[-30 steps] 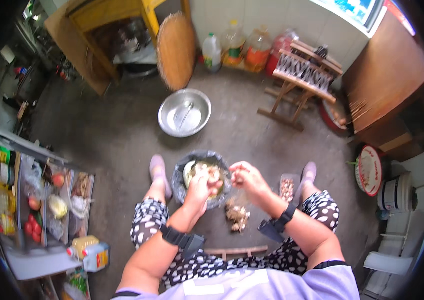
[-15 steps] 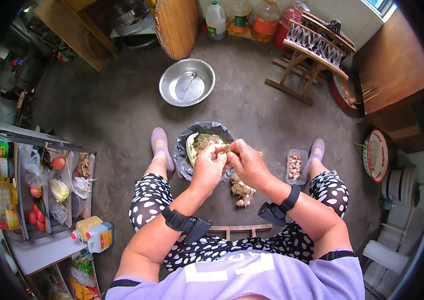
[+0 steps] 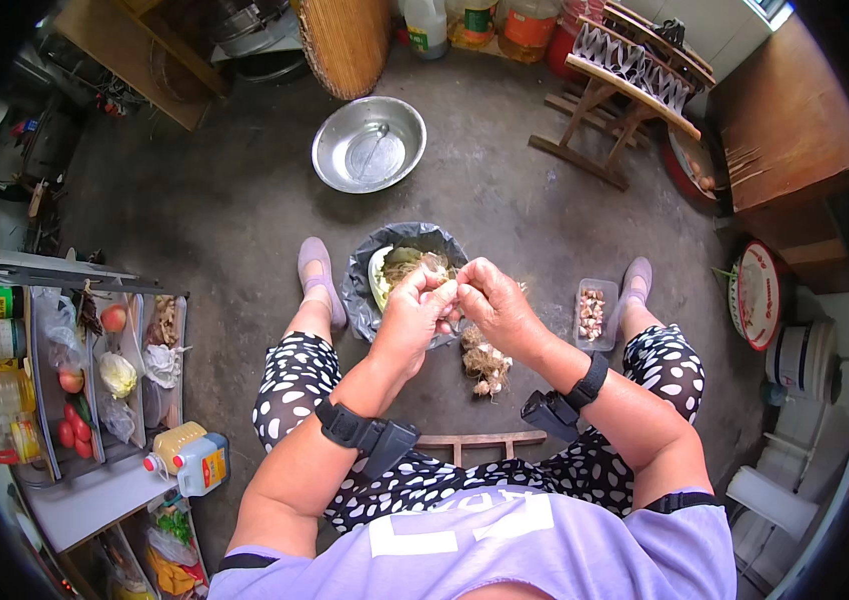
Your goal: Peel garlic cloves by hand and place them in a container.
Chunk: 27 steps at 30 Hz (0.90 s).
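Grip pinched tight, contents unclear: left hand [image 3: 409, 322] and right hand [image 3: 497, 308] met above a bag [image 3: 359, 272], apparently apt for scraps.

looks like a home kitchen, veggies [image 3: 118, 377] and bottles [image 3: 1, 301] racked at left, amber jugs [image 3: 529, 30] by the wall [image 3: 720, 42], metal basin [image 3: 335, 152] on floor [image 3: 195, 210]

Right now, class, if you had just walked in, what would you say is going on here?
A person holds their left hand and right hand close together, fingers bent, over the near side of a bag-lined bin with plant scraps inside. Whatever is between the fingers is too small to tell. On the floor nearby lie rooty garlic bulbs, and a clear container of cloves sits beside the right foot.
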Each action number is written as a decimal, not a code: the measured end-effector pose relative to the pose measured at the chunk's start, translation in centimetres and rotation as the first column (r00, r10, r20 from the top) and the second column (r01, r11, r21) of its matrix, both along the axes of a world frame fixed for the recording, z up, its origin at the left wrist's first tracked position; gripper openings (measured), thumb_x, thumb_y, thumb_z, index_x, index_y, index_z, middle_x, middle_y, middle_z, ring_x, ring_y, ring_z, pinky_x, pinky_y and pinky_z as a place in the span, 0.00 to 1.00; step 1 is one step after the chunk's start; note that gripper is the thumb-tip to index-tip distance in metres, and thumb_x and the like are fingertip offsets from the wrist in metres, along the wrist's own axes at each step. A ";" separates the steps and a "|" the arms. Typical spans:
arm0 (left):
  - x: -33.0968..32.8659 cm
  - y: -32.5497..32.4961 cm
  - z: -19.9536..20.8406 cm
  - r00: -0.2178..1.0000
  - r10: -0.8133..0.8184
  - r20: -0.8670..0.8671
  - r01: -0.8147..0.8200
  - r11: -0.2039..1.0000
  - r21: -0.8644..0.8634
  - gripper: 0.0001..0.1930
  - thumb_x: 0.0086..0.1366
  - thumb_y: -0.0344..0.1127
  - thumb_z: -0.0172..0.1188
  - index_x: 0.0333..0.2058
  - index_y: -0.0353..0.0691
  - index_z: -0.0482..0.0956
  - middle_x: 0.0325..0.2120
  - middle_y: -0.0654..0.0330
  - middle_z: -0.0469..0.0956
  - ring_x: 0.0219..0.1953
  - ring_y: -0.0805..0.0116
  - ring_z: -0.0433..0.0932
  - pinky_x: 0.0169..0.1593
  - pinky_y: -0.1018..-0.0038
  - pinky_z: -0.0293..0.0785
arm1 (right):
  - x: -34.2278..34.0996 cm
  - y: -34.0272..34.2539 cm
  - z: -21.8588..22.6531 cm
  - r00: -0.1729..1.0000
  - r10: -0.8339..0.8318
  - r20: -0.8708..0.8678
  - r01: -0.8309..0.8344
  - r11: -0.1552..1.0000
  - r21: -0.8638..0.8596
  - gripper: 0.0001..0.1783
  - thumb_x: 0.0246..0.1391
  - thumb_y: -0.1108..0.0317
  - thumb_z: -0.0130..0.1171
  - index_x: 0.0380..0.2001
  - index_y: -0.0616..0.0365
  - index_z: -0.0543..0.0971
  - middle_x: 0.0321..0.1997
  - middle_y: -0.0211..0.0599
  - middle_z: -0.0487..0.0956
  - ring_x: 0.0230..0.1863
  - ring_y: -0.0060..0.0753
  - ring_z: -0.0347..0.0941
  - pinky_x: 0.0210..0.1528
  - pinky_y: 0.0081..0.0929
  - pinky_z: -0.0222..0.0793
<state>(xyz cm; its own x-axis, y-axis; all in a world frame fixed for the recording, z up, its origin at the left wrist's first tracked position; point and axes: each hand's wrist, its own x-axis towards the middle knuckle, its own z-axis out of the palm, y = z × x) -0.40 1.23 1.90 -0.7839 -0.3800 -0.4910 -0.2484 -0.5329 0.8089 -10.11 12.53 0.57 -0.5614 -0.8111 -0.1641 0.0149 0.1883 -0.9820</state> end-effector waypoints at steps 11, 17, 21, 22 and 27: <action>0.4 -0.6 0.0 0.998 0.039 -0.046 -0.030 0.982 0.187 0.03 0.63 0.32 0.52 0.31 0.41 0.70 0.19 0.68 0.69 0.21 0.79 0.69 0.23 0.85 0.63 | -0.1 0.2 0.6 0.962 0.068 0.266 -0.026 0.987 -0.160 0.06 0.59 0.74 0.43 0.40 0.60 0.64 0.29 0.29 0.69 0.28 0.15 0.63 0.30 0.16 0.62; 0.2 -0.4 -0.1 0.995 0.080 -0.054 -0.066 0.972 0.227 0.02 0.64 0.32 0.52 0.34 0.41 0.71 0.22 0.68 0.71 0.21 0.82 0.69 0.22 0.86 0.62 | -0.2 0.0 1.0 0.878 0.125 0.462 -0.066 0.988 -0.142 0.06 0.60 0.72 0.42 0.40 0.60 0.64 0.30 0.27 0.68 0.27 0.14 0.62 0.28 0.15 0.61; 0.1 -0.3 -0.1 0.995 0.092 -0.038 -0.087 0.991 0.105 0.03 0.64 0.31 0.52 0.35 0.41 0.71 0.23 0.68 0.72 0.21 0.83 0.69 0.22 0.87 0.62 | 1.4 -0.5 1.3 0.972 0.070 0.223 -0.018 0.973 -0.229 0.05 0.61 0.70 0.42 0.38 0.59 0.64 0.29 0.27 0.69 0.26 0.14 0.62 0.27 0.15 0.60; 0.2 -0.4 -0.3 0.995 0.092 -0.037 -0.088 0.991 0.104 0.03 0.64 0.31 0.52 0.35 0.41 0.71 0.23 0.68 0.72 0.21 0.83 0.69 0.22 0.87 0.62 | 1.5 -0.6 1.3 0.968 0.059 0.242 0.001 0.970 -0.243 0.05 0.61 0.69 0.42 0.36 0.59 0.64 0.28 0.28 0.69 0.26 0.14 0.62 0.26 0.16 0.61; 0.3 -0.6 -0.6 0.997 0.039 -0.061 -0.035 0.997 0.075 0.05 0.64 0.31 0.51 0.37 0.39 0.70 0.23 0.67 0.72 0.22 0.81 0.69 0.22 0.86 0.63 | -0.5 0.1 1.2 0.825 0.099 0.556 -0.009 0.987 -0.162 0.06 0.60 0.67 0.44 0.32 0.57 0.65 0.26 0.30 0.69 0.23 0.17 0.61 0.24 0.16 0.59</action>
<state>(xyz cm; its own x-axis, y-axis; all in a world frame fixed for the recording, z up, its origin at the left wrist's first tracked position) -0.08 0.63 1.28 -0.7999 -0.3737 -0.4695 -0.1779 -0.5995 0.7803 -10.63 12.67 1.79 -0.3631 -0.8771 -0.3144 0.5653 0.0608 -0.8226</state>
